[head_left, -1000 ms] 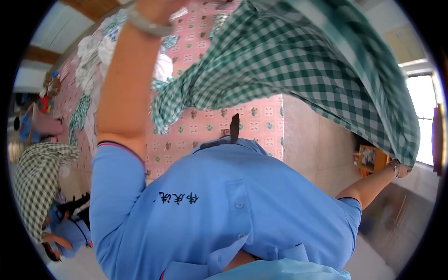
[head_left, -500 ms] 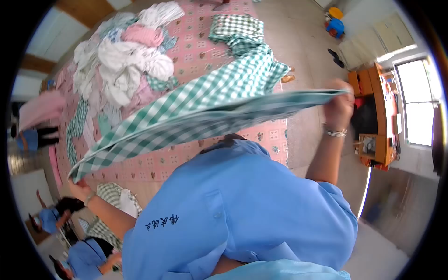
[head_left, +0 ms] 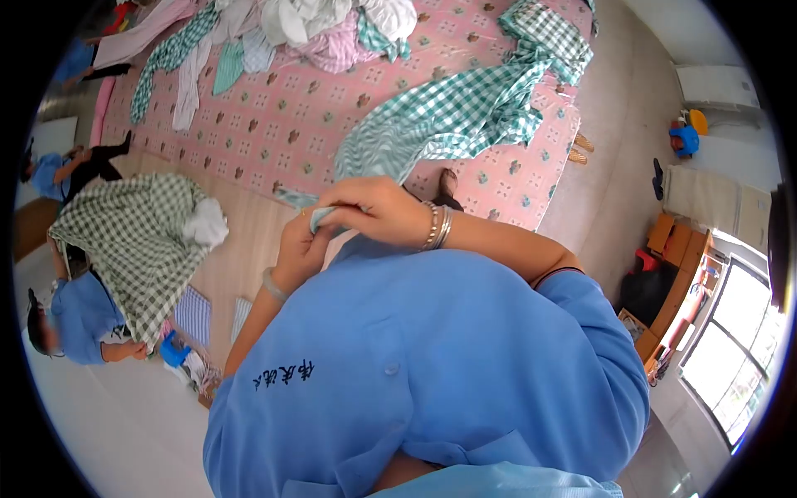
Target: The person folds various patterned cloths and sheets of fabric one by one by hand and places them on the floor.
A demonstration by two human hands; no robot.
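Note:
My left hand [head_left: 300, 247] and my right hand [head_left: 378, 212] are together in front of my chest. Both are closed on the edge of a green-and-white checked cloth [head_left: 448, 112], and a pale bit of it shows between the fingers. From my hands the cloth hangs down and trails up to the right over a pink patterned cover [head_left: 274, 149]. Its far end is crumpled, beside a smaller checked bundle [head_left: 556, 33]. My fingers hide the gripped corners.
White, pink and green laundry [head_left: 324, 25] lies heaped at the top. On the left a co-worker [head_left: 83, 311] holds a dark green checked cloth [head_left: 137, 241]; another person [head_left: 62, 170] is behind. A wooden desk [head_left: 677, 257] stands on the right, with a blue stool [head_left: 685, 139] farther back.
My hands were stretched wide apart with the checked cloth taut between them. They have come together at my chest, and the cloth now hangs folded inward. My view has shifted.

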